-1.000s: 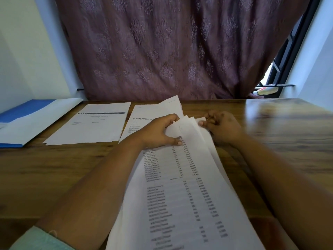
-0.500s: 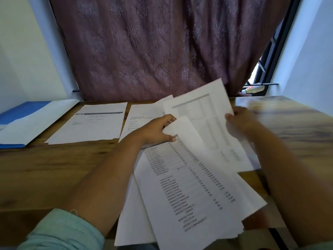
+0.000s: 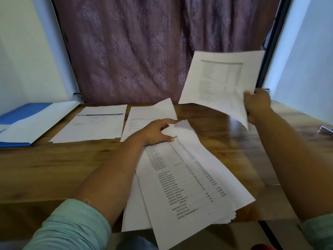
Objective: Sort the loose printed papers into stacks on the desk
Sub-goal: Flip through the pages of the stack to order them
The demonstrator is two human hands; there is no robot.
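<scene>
A thick bundle of printed papers (image 3: 185,179) with columns of dates and numbers lies fanned across the desk's near edge. My left hand (image 3: 158,131) grips its far top corner. My right hand (image 3: 256,107) holds a single printed sheet (image 3: 219,82) with a table on it, lifted in the air at the right, above the desk. Two stacks lie flat at the back of the wooden desk (image 3: 54,168): one with a dark header bar (image 3: 93,123), and one beside it (image 3: 144,120), partly under my left hand.
A blue and white folder (image 3: 27,123) lies at the desk's far left. A maroon curtain (image 3: 144,47) hangs behind the desk. A small metallic object (image 3: 326,130) sits at the right edge. Bare wood shows at the left front and far right.
My right hand pulled one sheet off the bundle and raised it up and to the right. My left hand stayed on the bundle's corner.
</scene>
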